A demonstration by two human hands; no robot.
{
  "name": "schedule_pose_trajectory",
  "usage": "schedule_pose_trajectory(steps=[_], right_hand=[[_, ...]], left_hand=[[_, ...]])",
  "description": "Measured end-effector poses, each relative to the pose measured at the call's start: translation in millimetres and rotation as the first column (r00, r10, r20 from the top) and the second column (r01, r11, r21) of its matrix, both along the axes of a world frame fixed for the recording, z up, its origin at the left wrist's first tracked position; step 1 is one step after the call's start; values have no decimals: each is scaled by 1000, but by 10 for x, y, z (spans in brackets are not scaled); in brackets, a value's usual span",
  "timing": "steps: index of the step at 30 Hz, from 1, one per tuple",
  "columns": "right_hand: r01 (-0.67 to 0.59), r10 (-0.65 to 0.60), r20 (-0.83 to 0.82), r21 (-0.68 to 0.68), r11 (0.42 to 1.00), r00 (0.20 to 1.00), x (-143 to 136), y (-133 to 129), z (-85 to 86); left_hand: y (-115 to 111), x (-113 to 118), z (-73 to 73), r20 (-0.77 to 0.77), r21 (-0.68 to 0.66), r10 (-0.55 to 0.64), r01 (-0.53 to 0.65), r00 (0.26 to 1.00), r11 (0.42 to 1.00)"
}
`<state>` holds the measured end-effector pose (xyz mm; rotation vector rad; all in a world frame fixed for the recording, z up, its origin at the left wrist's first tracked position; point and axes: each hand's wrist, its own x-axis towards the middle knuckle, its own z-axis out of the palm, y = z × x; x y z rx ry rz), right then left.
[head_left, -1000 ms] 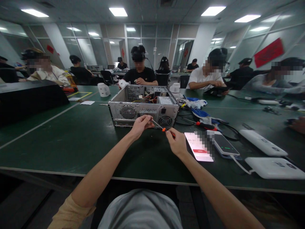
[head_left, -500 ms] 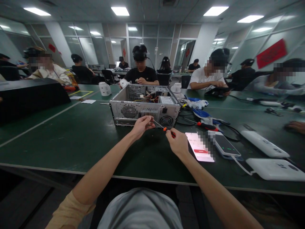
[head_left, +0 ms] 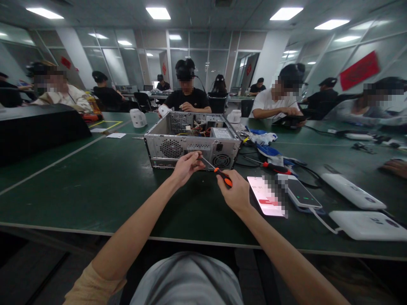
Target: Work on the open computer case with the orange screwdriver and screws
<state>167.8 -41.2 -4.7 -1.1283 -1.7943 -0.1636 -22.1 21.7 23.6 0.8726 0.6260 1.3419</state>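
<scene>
Computer case (head_left: pixel 165 143), open-topped, on the green table (head_left: pixel 95 190) beyond both hands: its perforated near panel faces the wearer and runs left to right, with a fan grille (head_left: pixel 221 160) toward its right end. Left hand (head_left: pixel 187 168): in front of the middle of this panel and nearer to it than its partner; the forearm rises from near left to far right, the thumb and fingertips pinched together at the tip end of a screwdriver's shaft. Whether a small screw is pinched there too cannot be made out. Screwdriver (head_left: pixel 219 172): between the hands, its long axis slanting from handle at near right to tip at far left, toward the panel; contact of tip and panel is hidden by the fingers. Right hand (head_left: pixel 237 191): at near right of the tip, fingers curled around the orange-and-black handle, thumb along its left side, forearm slanting from near right to far left. Phone (head_left: pixel 264 199): flat on the table, just right of this hand.
</scene>
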Motion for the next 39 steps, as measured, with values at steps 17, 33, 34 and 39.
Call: schedule_pose_trajectory(steps=[17, 33, 34, 39], right_hand=[[-69, 68, -68, -3, 998, 995, -103, -136, 32], [-188, 135, 203, 268, 945, 970, -47, -195, 120], [-177, 116, 225, 273, 946, 967, -45, -203, 133], [-110, 25, 278, 294, 949, 960, -77, -223, 161]], left_hand=[[-76, -16, 137, -18, -10, 8, -8, 1000, 1000], [-150, 440, 370, 106, -71, 73, -65, 992, 995], [-145, 500, 390, 97, -66, 101, -94, 990, 993], [-96, 759, 395, 74, -122, 210, -200, 975, 972]])
